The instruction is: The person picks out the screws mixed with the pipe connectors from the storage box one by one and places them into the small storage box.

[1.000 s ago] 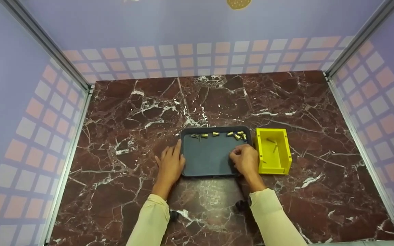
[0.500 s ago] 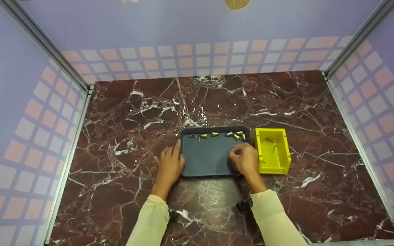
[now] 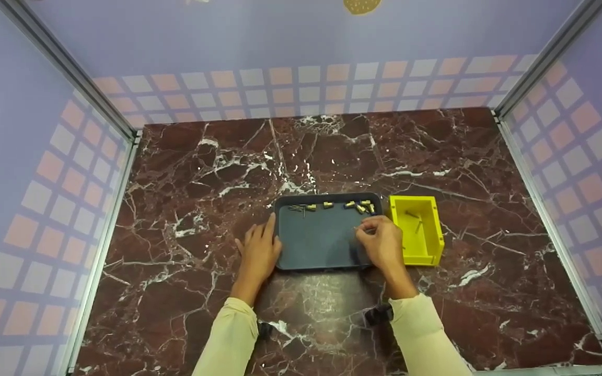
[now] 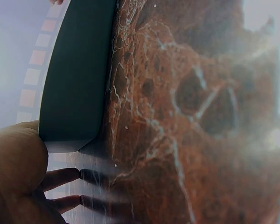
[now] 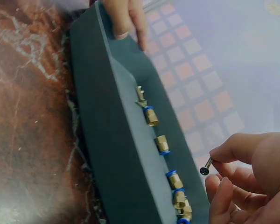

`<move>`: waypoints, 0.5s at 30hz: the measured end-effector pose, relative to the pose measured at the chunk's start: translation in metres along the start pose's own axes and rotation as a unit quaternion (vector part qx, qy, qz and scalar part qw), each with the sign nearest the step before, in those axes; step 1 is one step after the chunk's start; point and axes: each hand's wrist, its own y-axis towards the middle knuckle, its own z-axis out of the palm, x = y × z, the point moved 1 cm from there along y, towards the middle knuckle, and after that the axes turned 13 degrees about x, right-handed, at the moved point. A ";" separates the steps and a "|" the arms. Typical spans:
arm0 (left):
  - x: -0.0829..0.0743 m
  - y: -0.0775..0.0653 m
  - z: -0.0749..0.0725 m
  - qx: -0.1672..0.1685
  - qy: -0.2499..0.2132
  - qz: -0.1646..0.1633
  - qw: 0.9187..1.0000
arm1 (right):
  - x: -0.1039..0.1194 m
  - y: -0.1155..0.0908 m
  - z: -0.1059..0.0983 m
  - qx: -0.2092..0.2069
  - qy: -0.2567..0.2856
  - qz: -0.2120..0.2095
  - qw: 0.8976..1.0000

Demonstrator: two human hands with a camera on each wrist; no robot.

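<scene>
My right hand (image 3: 383, 243) is over the right side of a dark grey tray (image 3: 316, 250). In the right wrist view its thumb and fingertips pinch a small screw (image 5: 206, 168) with a cross-slot head. My left hand (image 3: 260, 251) rests against the tray's left edge, fingers mostly straight. In the left wrist view two of its fingertips (image 4: 73, 173) reach down to the table beside the tray's corner. Along the tray's far side lie several brass push-in fittings (image 5: 162, 145) with blue rings. A few more screws (image 3: 296, 208) lie in its far left corner.
Right of the tray stands a yellow bin (image 3: 426, 260) with a few screws (image 3: 412, 214) inside. Both sit on a dark red marbled table (image 3: 217, 177). Tiled panels (image 3: 301, 62) with metal corner posts enclose the back and sides.
My right hand has shifted slightly right, towards the yellow bin, and now covers part of its near left side. The left hand, tray and fittings look unmoved.
</scene>
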 end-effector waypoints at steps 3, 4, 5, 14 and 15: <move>0.000 0.000 0.000 0.000 -0.002 0.001 1.000 | 0.003 -0.002 -0.008 -0.004 0.012 0.001 1.000; 0.000 0.000 0.000 0.000 -0.002 0.001 1.000 | 0.003 -0.002 -0.010 -0.005 0.017 0.002 1.000; 0.000 0.000 0.000 0.000 -0.002 0.001 1.000 | 0.003 -0.002 -0.013 -0.006 0.022 0.004 1.000; 0.000 0.002 0.001 0.002 0.001 -0.001 1.000 | -0.004 0.000 -0.051 -0.041 0.066 0.026 0.997; 0.000 0.002 0.001 0.003 0.001 -0.002 1.000 | -0.006 0.001 -0.055 -0.047 0.063 0.032 0.996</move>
